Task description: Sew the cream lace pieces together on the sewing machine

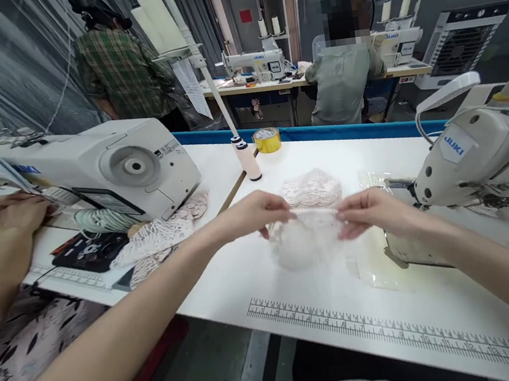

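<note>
A small piece of thin white fabric (305, 243), blurred by motion, hangs between my two hands above the white table (228, 280). My left hand (257, 213) pinches its upper left corner, and my right hand (368, 212) grips its upper right edge. Just behind it lies a pale pink lace piece (312, 186) with a scalloped edge. To the right of my right hand stands a sewing machine (471, 145), its needle area partly hidden by my wrist.
A ruler strip (345, 321) runs along the table's front edge. Yellow tape (267, 140) and a thread cone (247, 160) stand at the back. At left, a co-worker's hands (20, 210) work at another sewing machine (135, 165), beside lace pieces (153, 240). Two people are farther back.
</note>
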The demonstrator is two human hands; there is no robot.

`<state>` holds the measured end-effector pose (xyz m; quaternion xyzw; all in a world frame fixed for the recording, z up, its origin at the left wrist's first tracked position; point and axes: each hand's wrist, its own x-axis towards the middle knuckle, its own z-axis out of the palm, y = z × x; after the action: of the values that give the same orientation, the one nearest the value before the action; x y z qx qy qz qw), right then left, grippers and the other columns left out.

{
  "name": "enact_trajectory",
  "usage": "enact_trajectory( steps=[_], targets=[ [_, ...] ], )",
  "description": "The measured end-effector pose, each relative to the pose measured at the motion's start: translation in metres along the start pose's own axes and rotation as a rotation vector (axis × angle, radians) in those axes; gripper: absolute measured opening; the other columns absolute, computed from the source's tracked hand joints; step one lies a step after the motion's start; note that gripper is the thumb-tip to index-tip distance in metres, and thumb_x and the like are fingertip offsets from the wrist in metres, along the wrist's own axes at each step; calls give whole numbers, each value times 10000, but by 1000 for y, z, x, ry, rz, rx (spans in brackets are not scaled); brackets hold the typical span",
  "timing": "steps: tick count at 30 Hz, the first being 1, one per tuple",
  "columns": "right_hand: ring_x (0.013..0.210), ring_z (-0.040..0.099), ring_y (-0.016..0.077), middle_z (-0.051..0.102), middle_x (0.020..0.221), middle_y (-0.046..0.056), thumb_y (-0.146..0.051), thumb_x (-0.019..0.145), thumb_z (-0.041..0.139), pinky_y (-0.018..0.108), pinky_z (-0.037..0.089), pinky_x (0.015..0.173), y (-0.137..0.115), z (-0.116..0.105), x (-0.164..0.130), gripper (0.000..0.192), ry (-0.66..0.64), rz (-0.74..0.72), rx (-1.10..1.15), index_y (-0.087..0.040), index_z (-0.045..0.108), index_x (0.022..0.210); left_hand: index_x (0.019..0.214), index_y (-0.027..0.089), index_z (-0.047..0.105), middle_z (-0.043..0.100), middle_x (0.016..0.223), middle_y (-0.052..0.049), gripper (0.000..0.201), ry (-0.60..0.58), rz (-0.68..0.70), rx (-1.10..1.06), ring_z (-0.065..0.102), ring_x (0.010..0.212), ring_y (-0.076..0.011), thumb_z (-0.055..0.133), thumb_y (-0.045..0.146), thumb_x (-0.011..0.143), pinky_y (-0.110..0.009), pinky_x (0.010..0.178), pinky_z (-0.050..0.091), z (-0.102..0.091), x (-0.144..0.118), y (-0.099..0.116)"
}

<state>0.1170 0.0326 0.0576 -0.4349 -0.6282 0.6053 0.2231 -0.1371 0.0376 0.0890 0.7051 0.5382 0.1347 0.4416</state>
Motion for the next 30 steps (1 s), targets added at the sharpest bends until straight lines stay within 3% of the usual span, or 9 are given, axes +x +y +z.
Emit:
enact_trajectory(
  steps=[2, 4, 7, 11, 14, 17, 24, 28, 30],
  targets=[
    [779, 680, 178, 725, 820, 64, -314, 770, 694, 315, 540, 770, -18, -6, 16, 166, 173, -191, -22, -171, 712, 853, 746, 159, 656, 637, 760, -24, 163, 222, 80, -217, 595, 713, -157, 675, 320, 738, -273, 605, 520, -14, 14, 10],
    [850, 665, 191, 725, 868, 53, -307, 758, 703, 340, 519, 837, -33, -15, 34, 130, 385, -420, -117, -197, 716, 827, 718, 150, 612, 621, 735, -9, 150, 486, 260, -347, 600, 714, -138, 700, 272, 720, -293, 691, 528, -26, 29, 21],
    [917, 646, 202, 720, 949, 49, -303, 755, 690, 359, 494, 886, -36, -29, 60, 126, 559, -552, -163, -216, 717, 843, 740, 145, 616, 655, 775, -24, 157, 659, 455, -253, 614, 757, -142, 714, 264, 709, -289, 753, 498, -33, 48, 26],
    [939, 646, 237, 715, 955, 72, -328, 700, 715, 410, 478, 914, -1, -34, 76, 173, 536, -523, -163, -185, 721, 797, 722, 140, 630, 701, 933, -88, 214, 516, 362, -223, 639, 899, -210, 718, 330, 679, -340, 840, 477, -10, 64, -1],
    [1008, 630, 243, 699, 1024, 69, -313, 683, 719, 421, 452, 953, 29, -30, 77, 130, 478, -487, -168, -207, 725, 756, 727, 147, 644, 696, 1033, -118, 231, 454, 329, -217, 638, 981, -256, 700, 366, 681, -382, 886, 462, 14, 68, -28],
    [1111, 581, 237, 668, 1120, 56, -298, 714, 699, 430, 386, 1021, 43, -25, 73, 105, 451, -474, -179, -238, 733, 792, 765, 162, 646, 664, 1140, -122, 248, 422, 310, -192, 618, 1055, -273, 680, 400, 704, -399, 936, 436, 26, 67, -41],
    [1258, 465, 243, 552, 1321, 59, -254, 751, 662, 428, 277, 1086, 43, -19, 57, 125, 445, -447, -203, -259, 742, 847, 793, 210, 648, 605, 1266, -73, 215, 336, 316, -24, 418, 1314, -271, 653, 420, 751, -416, 1093, 287, 26, 58, -41],
    [1317, 400, 251, 523, 1355, 90, -227, 764, 622, 429, 296, 1075, 42, -15, 51, 185, 395, -414, -189, -250, 746, 899, 719, 201, 610, 597, 1278, -63, 320, 384, 306, 108, 427, 1297, -270, 488, 456, 869, -456, 1094, 262, 24, 62, -32],
    [1336, 374, 247, 507, 1372, 95, -213, 771, 594, 422, 307, 1071, 40, -14, 50, 218, 376, -401, -184, -244, 746, 924, 787, 209, 628, 608, 1261, -46, 281, 422, 322, 191, 430, 1281, -255, 470, 421, 883, -465, 1113, 211, 23, 70, -23]
  ],
)
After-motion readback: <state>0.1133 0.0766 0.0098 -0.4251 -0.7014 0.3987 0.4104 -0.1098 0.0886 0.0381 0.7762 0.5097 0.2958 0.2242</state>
